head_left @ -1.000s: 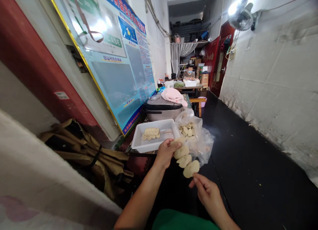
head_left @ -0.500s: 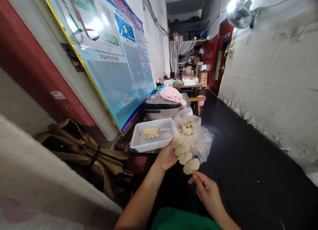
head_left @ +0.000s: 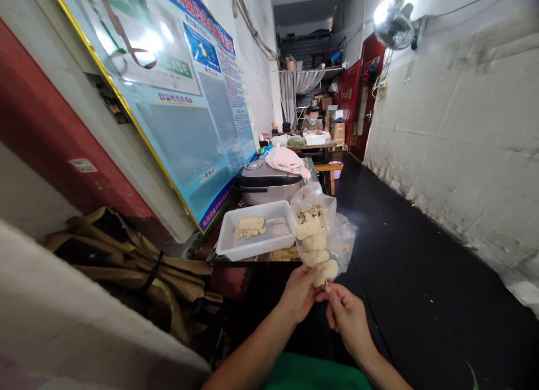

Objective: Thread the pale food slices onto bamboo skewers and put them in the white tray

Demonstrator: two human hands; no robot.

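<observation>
Several pale, flat round slices are threaded on a thin skewer, which slants up and away from me. My left hand is closed on the lowest slice, thumb on top. Just below, my right hand pinches the skewer's bare lower end between thumb and fingertips. Behind the skewer, a clear plastic bag holds loose slices of the same kind. To its left is a white tray with filled skewers of slices laid at its left side.
A large lidded cooker with a pink cloth on top stands behind the tray. Farther back, a person sits behind a table with containers. A poster board leans at the left, near folded brown fabric. A wooden bench stands beyond.
My left hand has moved down the skewer from the side of the upper slices to the lowest one, close to my right hand. The right hand still pinches the skewer's end.
</observation>
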